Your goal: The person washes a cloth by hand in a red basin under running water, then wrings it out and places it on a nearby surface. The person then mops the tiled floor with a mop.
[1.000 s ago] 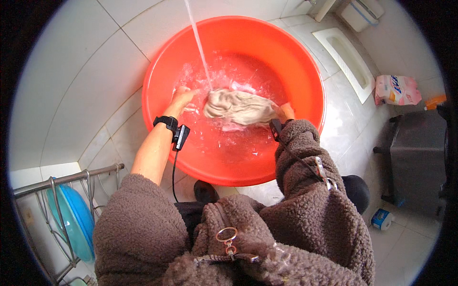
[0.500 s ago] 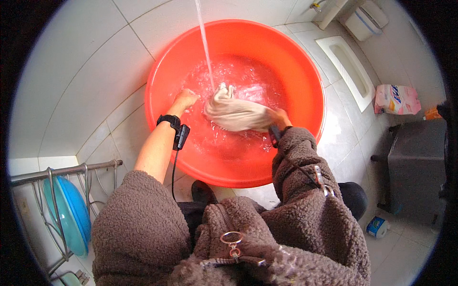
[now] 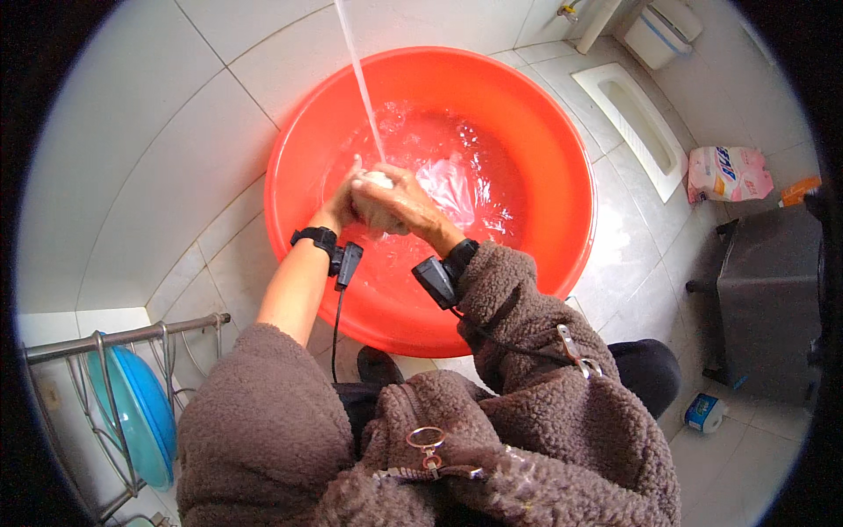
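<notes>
A beige cloth (image 3: 379, 179) is bunched into a wad between my two hands, low in a large red basin (image 3: 562, 167) with shallow water. My left hand (image 3: 341, 204) closes around the wad from the left. Over it from the right, my right hand (image 3: 408, 200) presses with its fingers wrapped round. Most of the cloth is hidden by the hands; a pale bit shows on top. A stream of water (image 3: 358, 75) falls right beside the fingers. Black straps with small boxes sit on both wrists.
A metal rack (image 3: 132, 338) holding blue and teal basins (image 3: 145, 408) stands at the lower left. On the right are a floor toilet (image 3: 634, 127), a pink bag (image 3: 727, 174), a dark grey box-shaped thing (image 3: 764, 299) and a small blue-and-white pack (image 3: 704, 413). Tiled wall rises behind the basin.
My right hand has moved left to meet the left hand. The cloth, stretched out in the water before, is now gathered up into a wad between both hands.
</notes>
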`<action>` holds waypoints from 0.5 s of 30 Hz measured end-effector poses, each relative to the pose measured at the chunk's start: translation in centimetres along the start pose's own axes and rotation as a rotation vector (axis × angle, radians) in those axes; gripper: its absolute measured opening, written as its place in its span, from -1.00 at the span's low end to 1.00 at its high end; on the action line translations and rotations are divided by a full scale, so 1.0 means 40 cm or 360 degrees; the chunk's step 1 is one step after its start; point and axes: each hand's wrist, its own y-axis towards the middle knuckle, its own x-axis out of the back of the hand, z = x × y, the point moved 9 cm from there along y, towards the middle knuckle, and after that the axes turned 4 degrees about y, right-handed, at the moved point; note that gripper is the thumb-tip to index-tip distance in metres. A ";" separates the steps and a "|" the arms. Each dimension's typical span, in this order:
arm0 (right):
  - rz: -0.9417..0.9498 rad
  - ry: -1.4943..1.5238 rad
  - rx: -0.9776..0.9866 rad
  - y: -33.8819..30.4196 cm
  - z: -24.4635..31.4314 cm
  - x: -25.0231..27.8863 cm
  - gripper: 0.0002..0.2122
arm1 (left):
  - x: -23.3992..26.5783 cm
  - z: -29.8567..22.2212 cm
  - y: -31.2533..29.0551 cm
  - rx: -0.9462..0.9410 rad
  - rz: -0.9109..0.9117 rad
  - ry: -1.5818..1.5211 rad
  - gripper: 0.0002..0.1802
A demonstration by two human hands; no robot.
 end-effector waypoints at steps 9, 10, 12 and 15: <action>-0.0753 -0.1845 0.0134 0.070 0.044 0.135 -0.55 | -0.107 -0.072 0.030 -0.0273 0.0201 -0.0489 -0.75; -0.0769 -0.1973 0.0058 0.067 0.037 0.180 -0.54 | -0.043 -0.079 0.011 -0.0352 -0.0305 -0.0217 -0.73; -0.0602 -0.1993 -0.0191 0.037 -0.009 0.284 -0.53 | -0.059 -0.116 -0.006 -0.0504 -0.0352 0.0250 -0.66; -0.0160 -0.0858 -0.0221 -0.084 -0.123 0.366 -0.49 | -0.038 -0.058 -0.028 -0.0119 -0.0431 0.0625 -0.52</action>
